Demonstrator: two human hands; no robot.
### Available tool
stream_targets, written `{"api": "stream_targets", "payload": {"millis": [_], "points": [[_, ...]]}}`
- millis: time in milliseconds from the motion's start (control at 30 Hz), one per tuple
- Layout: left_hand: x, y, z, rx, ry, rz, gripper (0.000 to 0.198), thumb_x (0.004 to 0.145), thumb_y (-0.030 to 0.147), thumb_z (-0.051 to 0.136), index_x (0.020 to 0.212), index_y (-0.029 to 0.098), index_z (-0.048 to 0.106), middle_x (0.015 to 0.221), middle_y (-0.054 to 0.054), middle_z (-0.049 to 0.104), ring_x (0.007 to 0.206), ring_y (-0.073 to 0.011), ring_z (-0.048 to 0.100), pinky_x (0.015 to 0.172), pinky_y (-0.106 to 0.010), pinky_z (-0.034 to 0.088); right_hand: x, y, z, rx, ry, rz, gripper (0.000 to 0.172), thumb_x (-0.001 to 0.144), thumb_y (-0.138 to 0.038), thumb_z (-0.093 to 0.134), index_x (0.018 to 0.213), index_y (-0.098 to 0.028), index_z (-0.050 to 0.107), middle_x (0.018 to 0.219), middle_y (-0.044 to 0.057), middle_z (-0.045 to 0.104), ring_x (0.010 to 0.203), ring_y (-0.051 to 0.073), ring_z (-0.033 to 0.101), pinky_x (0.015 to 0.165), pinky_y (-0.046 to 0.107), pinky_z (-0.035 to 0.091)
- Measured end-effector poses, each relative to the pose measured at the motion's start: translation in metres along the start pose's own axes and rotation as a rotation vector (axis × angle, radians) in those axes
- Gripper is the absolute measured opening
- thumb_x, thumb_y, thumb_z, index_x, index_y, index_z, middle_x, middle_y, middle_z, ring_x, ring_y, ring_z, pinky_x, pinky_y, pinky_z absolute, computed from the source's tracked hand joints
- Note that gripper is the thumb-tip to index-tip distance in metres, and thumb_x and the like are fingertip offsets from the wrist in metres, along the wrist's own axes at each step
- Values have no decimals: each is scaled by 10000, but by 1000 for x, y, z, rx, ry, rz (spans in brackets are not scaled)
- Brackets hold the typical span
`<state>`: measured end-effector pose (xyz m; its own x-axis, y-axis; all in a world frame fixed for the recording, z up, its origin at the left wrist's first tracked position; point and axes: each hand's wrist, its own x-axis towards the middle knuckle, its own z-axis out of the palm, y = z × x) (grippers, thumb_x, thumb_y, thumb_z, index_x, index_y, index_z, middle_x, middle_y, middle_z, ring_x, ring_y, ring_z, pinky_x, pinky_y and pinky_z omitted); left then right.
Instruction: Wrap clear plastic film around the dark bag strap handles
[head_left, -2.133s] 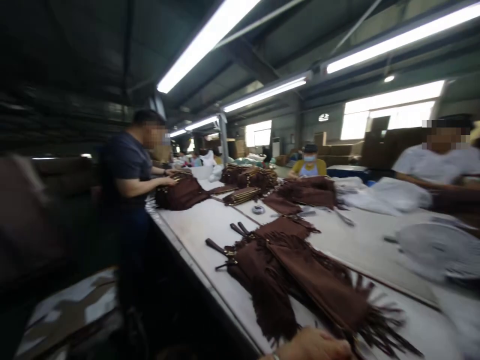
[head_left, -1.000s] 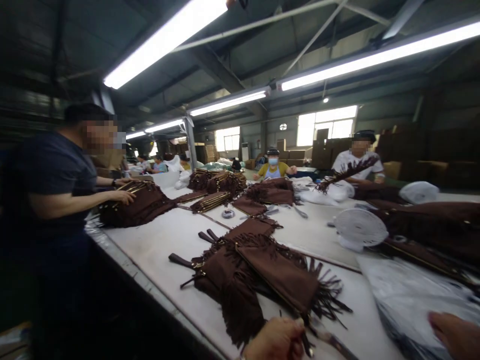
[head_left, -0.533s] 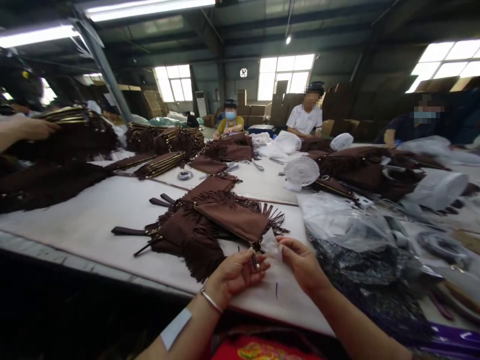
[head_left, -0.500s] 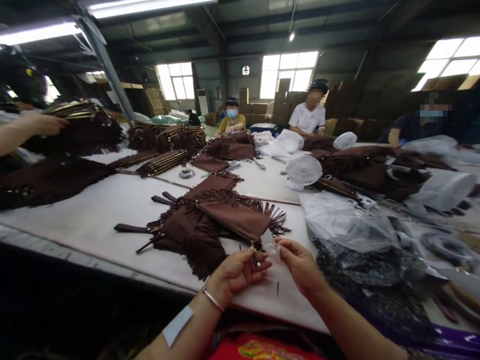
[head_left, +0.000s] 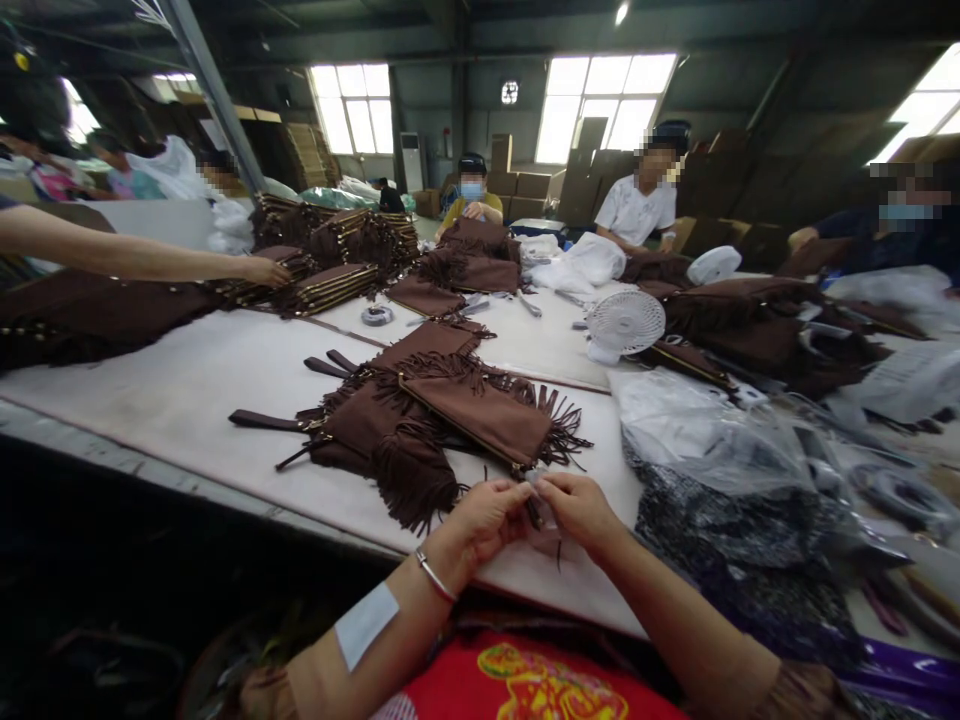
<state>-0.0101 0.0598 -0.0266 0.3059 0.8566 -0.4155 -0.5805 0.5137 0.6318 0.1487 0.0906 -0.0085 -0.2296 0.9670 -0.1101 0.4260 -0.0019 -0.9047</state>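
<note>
Several brown fringed suede bags point(head_left: 450, 410) lie in a loose pile on the white table point(head_left: 187, 380) in front of me. My left hand point(head_left: 480, 518) and my right hand point(head_left: 577, 510) meet at the near corner of the top bag. Both pinch at a small dark zipper pull point(head_left: 534, 508) hanging from that corner. A small clear wrapper seems to be between the fingertips, but it is hard to make out. A silver bangle sits on my left wrist.
Crumpled clear plastic bags point(head_left: 697, 440) and dark patterned material lie to my right. A small white fan point(head_left: 624, 322) stands mid-table. Stacks of brown bags point(head_left: 330, 285) are at the far left, where another person's arm point(head_left: 135, 258) reaches. Three people work across the table.
The view swung from the left side of the table down to my hands. My hands came together on the zipper pull and now pinch closer around it.
</note>
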Motion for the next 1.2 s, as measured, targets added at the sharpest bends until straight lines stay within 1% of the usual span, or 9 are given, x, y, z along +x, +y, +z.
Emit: {"api": "stream_targets", "payload": {"millis": [200,300,433,600,767,900,1000,1133,1200], "points": [[5,6,-4,-144,73,-35,69,803,154,681,793,105,633,698,-42,648,585,-102,588,580,-215,472,-16,9,-3,43,67,95,335,708,-457,631,742,-141,737,661,27,682,624,169,571,594,262,405],[11,8,1,-165,101,-15,89,814,177,685,779,116,630,673,-32,640,571,-93,578,549,-199,447,-33,14,-6,31,59,122,308,724,-438,635,739,-147,735,682,25,691,645,173,581,616,263,412],[19,4,8,-158,140,25,159,755,221,754,762,123,630,633,-8,616,537,-84,543,496,-198,393,-47,15,-4,-12,70,103,290,750,-423,626,766,-157,742,727,28,706,711,191,606,672,271,429],[20,-2,10,-140,181,89,209,676,228,799,735,125,628,632,4,604,539,-79,517,485,-197,366,-48,14,-3,28,72,107,296,759,-425,636,806,-157,751,757,32,714,728,192,607,680,271,434],[17,-2,14,-141,240,116,289,574,244,855,700,129,621,633,17,586,563,-60,504,502,-168,352,-49,17,-1,118,68,139,336,757,-454,656,842,-143,751,703,22,677,619,139,540,563,239,385],[15,-5,16,-52,282,122,373,507,332,879,671,137,606,610,30,553,549,-59,480,495,-175,336,-51,16,3,191,100,249,398,724,-490,674,833,-113,739,552,-10,565,486,88,418,456,220,288],[13,-8,17,50,278,148,404,504,398,867,637,144,582,569,47,509,510,-57,449,492,-194,334,-46,10,6,203,99,275,414,707,-504,669,789,-102,726,490,-33,485,450,72,366,431,212,252],[10,-7,14,226,277,179,402,548,450,830,642,138,595,540,43,494,463,-65,422,463,-215,311,-30,2,12,263,65,320,433,666,-529,661,760,-108,704,506,-24,501,440,89,413,413,215,304],[8,-3,11,306,276,149,381,608,458,795,667,129,611,563,19,527,477,-87,462,478,-229,352,-23,0,15,283,50,366,421,635,-522,667,733,-113,687,504,-14,521,439,105,444,401,221,322]]}}
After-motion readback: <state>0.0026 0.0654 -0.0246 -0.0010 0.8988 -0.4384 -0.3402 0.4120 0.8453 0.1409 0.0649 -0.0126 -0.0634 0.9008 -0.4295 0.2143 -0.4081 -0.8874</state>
